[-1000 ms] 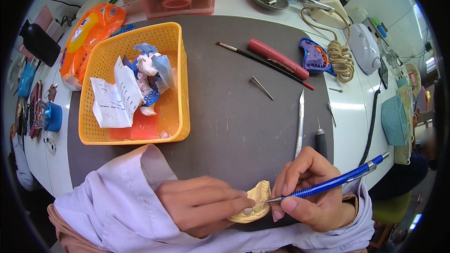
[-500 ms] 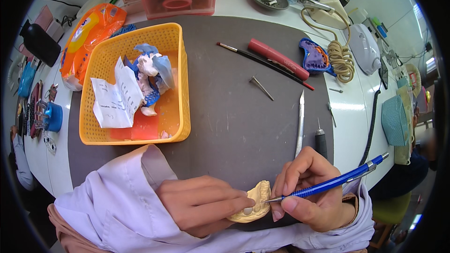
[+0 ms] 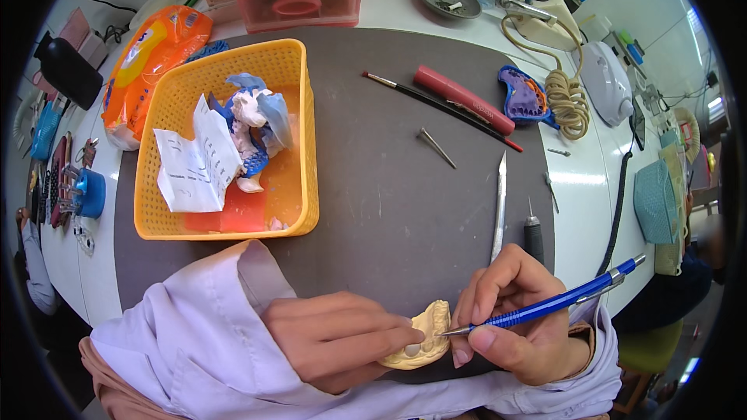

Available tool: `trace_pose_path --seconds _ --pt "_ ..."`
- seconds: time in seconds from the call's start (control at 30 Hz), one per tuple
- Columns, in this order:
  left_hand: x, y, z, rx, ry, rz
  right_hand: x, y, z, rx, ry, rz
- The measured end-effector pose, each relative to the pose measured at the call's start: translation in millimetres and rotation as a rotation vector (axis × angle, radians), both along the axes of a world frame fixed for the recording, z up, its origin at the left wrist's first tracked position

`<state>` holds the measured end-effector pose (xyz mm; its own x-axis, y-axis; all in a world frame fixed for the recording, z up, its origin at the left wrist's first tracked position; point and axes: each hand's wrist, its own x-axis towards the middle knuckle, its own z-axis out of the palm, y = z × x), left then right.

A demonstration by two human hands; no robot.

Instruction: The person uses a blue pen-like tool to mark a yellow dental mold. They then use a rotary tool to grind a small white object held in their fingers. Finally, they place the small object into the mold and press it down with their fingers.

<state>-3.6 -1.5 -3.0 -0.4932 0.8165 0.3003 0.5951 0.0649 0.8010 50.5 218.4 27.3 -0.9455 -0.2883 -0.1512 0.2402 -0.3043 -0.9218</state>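
Observation:
A yellow plaster dental cast with tooth shapes along its edge is held low at the front of the grey mat. My left hand grips it from the left, its fingers lying across the cast and hiding part of it. Between the fingertips of my right hand is a blue mechanical pencil, slanting up to the right. Its metal tip points at the inner side of the cast and seems to touch it. A whitish patch shows on the cast beside my left fingertips.
A yellow basket with folded paper and a blue impression tray stands left on the grey mat. A scalpel-like knife and a black-handled needle tool lie near my right hand. Beyond are a brush, red marker and screw.
Both hands, the cast and the pencil hold almost the same place. The view has shifted very slightly, so the basket and tools sit a little further right.

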Motion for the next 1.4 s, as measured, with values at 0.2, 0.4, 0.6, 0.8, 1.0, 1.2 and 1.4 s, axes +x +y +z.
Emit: trace_pose_path --seconds 0.2,0.4,0.6,0.8,1.0,1.2,1.4 --pt "1.3 1.1 -0.4 0.003 -0.018 0.034 0.3 -1.5 -0.8 -0.014 0.01 -0.041" --pt "1.7 0.7 4.6 -0.025 -0.054 0.046 0.8 -1.1 -1.4 0.011 0.127 -0.136" --pt "1.5 -1.5 3.6 -0.036 -0.086 0.048 -0.5 -2.0 -2.0 0.04 0.119 -0.108" --pt "2.4 -1.1 5.6 -0.036 -0.111 0.068 0.0 -4.3 -0.4 0.045 0.088 -0.094" --pt "2.2 -0.5 3.9 -0.027 -0.083 0.06 0.7 -2.8 -0.5 0.095 0.127 -0.104" --pt "1.5 -0.6 -0.5 -0.027 -0.033 0.034 -2.2 -10.4 3.6 0.24 0.087 -0.162" --pt "2.6 0.5 1.4 -0.034 -0.033 0.043 -1.3 -6.6 4.2 0.114 0.058 -0.134"
